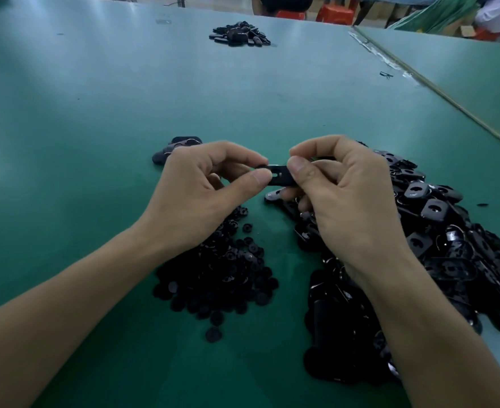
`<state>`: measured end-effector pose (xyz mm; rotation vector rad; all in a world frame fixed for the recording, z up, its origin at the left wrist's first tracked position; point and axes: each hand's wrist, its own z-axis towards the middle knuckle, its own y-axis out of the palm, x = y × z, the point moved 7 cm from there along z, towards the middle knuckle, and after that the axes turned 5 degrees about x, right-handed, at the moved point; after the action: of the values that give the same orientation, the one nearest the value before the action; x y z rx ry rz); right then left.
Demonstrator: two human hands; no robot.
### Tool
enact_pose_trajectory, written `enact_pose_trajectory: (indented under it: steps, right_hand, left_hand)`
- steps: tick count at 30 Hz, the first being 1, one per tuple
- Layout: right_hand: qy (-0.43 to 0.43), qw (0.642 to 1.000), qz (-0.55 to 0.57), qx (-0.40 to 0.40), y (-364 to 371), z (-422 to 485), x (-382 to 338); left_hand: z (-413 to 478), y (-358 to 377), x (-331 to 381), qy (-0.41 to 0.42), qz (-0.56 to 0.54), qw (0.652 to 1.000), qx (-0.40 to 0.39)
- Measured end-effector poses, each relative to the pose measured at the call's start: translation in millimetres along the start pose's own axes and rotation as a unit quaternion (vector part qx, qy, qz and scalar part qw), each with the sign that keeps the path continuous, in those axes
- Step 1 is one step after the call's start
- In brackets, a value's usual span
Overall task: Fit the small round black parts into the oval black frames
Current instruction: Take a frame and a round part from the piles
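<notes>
- Held in the air at the centre, over the green matte tabletop (95,113): one oval black plastic frame (281,173) with a keyhole-like slot, lying flat, its length running from 9 to 3 o'clock.
- Pinched at its 3 o'clock end by the right hand (340,195), thumb on top, forefinger curled over from behind, the other fingers folded underneath.
- Met at its 9 o'clock end by the left hand (201,184), thumb and forefinger pressed together on a small round black plastic part (262,167) right at the frame's edge (cannot tell whether seated in the slot or only touching it).
- At 6 o'clock from the left hand, partly under the wrist: a loose heap of small round black parts (222,272), with a few strays at its 6 o'clock rim.
- At 4 o'clock from the centre, under and beyond the right wrist: a large glossy heap of oval black frames (437,248), apart from the round heap, with bare green between.
- At 11 o'clock from the left hand, just behind the knuckles: a small cluster of black pieces (181,144), mostly hidden.
- At 12 o'clock, far across the table: another small pile of black pieces (239,33).
- At 2 o'clock: a taped seam and a second green tabletop (463,83), with a tiny black scrap (386,74) beside the seam.
- Along the top edge, around 1 o'clock: orange stools (334,11).
</notes>
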<state>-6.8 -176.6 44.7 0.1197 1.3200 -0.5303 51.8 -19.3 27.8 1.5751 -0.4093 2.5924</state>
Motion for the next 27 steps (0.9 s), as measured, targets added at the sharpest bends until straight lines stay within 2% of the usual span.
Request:
enact_pose_trajectory:
  steps: [4, 10, 15, 21, 24, 27]
  right_hand:
    - [0.004, 1.0, 0.016, -0.012, 1.5, 0.4, 1.0]
    - [-0.054, 0.995, -0.085, -0.016, 2.3, 0.6, -3.3]
    - [-0.025, 0.998, -0.039, -0.053, 10.3, -2.1, -0.9]
    - [-0.025, 0.998, -0.025, -0.047, 9.8, -0.7, 0.9]
    - [-0.058, 0.99, -0.129, -0.023, 7.1, -3.0, 1.5]
    - [-0.11, 0.94, -0.315, -0.069, 20.2, -11.1, 2.9]
  left_hand:
    - [-0.2, 2.6, 1.4, -0.017, -0.051, 0.999, -0.009]
    - [3.7, -2.4, -2.7, -0.044, -0.098, 0.994, 0.029]
    - [5.2, -2.8, 0.5, -0.056, -0.141, 0.988, 0.039]
    - [1.4, 8.5, 0.6, -0.075, -0.166, 0.983, -0.021]
    - [1.8, 6.0, -3.0, -0.076, -0.152, 0.985, -0.003]
    - [3.8, 0.5, -8.1, -0.08, -0.148, 0.986, 0.017]
